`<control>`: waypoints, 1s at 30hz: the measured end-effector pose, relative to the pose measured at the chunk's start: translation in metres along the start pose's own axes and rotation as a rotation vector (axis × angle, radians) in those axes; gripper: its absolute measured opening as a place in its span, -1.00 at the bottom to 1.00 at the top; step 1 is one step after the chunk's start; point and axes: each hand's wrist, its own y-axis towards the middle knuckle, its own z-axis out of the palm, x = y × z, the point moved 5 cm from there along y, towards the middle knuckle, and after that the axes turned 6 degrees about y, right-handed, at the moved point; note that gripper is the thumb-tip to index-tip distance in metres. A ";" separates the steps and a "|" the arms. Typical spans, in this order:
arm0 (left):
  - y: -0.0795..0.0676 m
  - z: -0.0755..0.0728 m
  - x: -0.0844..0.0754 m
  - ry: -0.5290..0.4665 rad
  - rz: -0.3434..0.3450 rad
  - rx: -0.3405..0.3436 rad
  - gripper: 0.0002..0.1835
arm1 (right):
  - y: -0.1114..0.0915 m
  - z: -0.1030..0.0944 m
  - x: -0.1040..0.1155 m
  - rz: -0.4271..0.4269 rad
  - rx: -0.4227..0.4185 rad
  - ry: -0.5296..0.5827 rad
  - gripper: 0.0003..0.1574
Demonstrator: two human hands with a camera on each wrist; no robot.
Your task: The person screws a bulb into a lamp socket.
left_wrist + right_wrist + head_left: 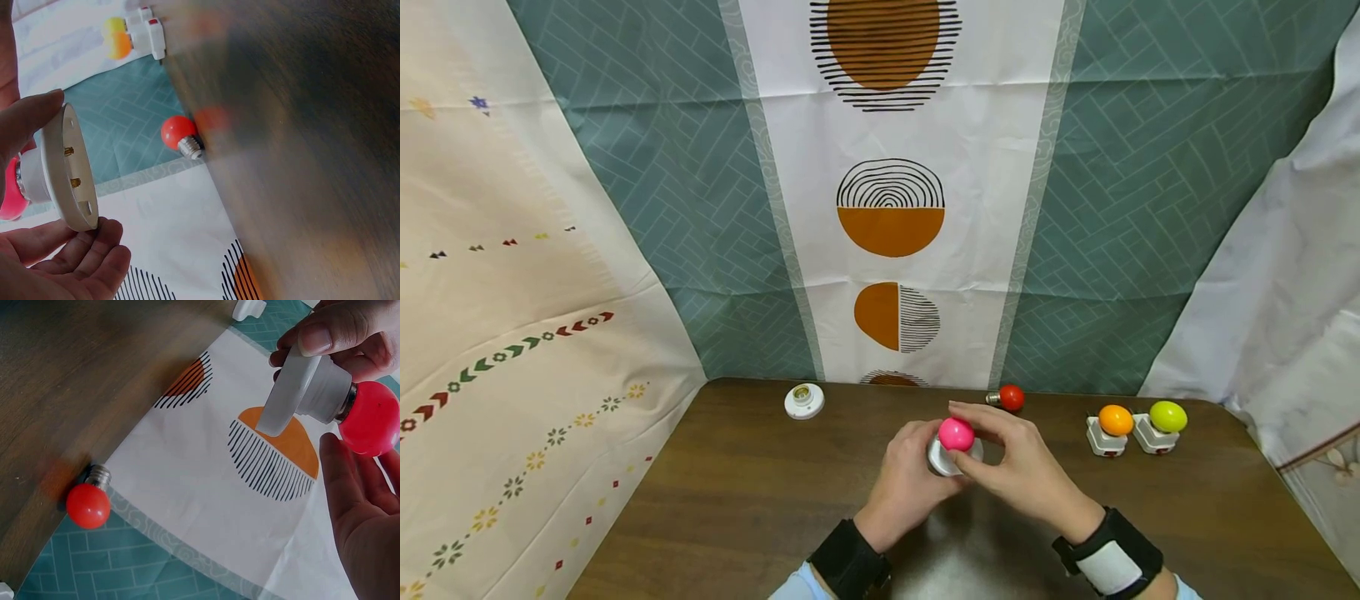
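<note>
In the head view, steady the white holder (pixel 945 463) your left hand (pixel 908 473) pinches, your right hand (pixel 1018 454) flanking the pink bulb (pixel 957 434) atop it, pinching or not I cannot tell; in the left wrist view, avoid the brass pins (pixel 75 183) under the holder; in the right, keep the metal cap (pixel 347 403) square to the holder's mouth.

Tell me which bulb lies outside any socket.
The red bulb near the back edge of the table; its whole metal base shows. The orange bulb, yellow-green bulb and pink bulb are each in one.
</note>
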 end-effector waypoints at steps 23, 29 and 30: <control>0.001 0.000 -0.001 0.000 -0.014 0.025 -0.33 | -0.005 0.004 -0.038 -0.014 -0.007 0.020 -0.33; 0.000 -0.001 -0.001 0.007 -0.005 0.007 -0.33 | -0.004 0.002 -0.038 -0.009 -0.043 0.006 -0.37; 0.000 -0.001 -0.002 0.010 -0.001 0.002 -0.33 | -0.004 0.002 -0.038 -0.007 -0.046 0.001 -0.37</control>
